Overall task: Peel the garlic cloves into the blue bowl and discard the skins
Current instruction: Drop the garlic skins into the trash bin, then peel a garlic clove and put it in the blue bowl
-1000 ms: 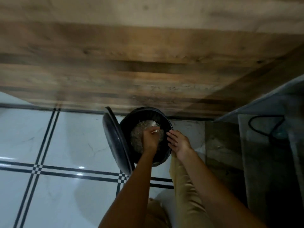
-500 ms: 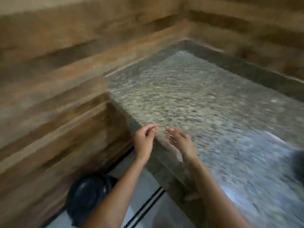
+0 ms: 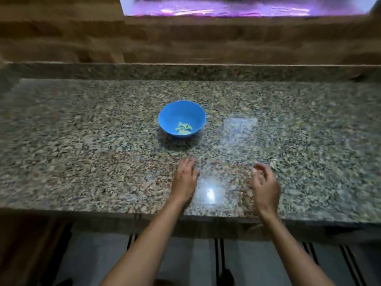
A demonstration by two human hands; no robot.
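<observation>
A blue bowl (image 3: 182, 118) stands in the middle of the speckled granite counter (image 3: 82, 124). Several pale peeled garlic cloves (image 3: 183, 128) lie in its bottom. My left hand (image 3: 185, 178) hovers palm down over the counter just in front of the bowl, fingers relaxed and empty. My right hand (image 3: 265, 182) is farther right, held on edge with loosely curled fingers, holding nothing. Neither hand touches the bowl. The picture is motion blurred.
Wooden panelling (image 3: 185, 42) rises behind the counter, with a bright purple-lit opening (image 3: 237, 6) above it. Light glares on the counter (image 3: 210, 193) between my hands. Below the counter's front edge the tiled floor (image 3: 185, 256) with dark stripes shows.
My view swung up from the black bin on the floor, across the counter corner, to the bowl. Both hands left the bin and now hover empty over the counter.
</observation>
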